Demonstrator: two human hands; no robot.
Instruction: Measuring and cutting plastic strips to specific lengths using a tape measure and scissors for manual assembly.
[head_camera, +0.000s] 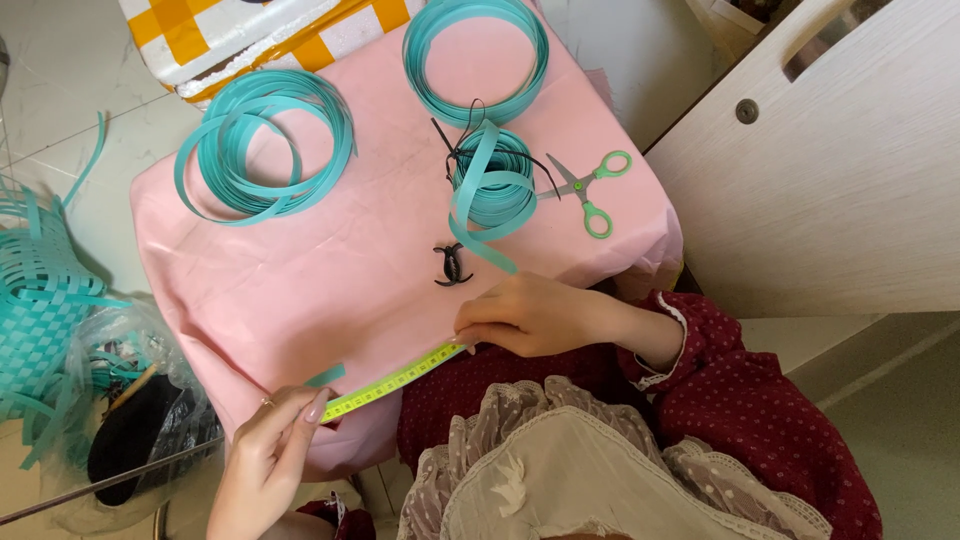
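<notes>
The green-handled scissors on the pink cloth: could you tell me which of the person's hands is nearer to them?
Right. The right hand rests on the tape measure just below the scissors; the left hand pinches the tape's far end at the table's lower left edge, much farther away.

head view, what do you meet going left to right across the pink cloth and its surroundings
woven teal basket → large loose coil of teal strip → left hand pinching the yellow tape measure → black hair clip → right hand → green-handled scissors → pale wooden cabinet
</notes>
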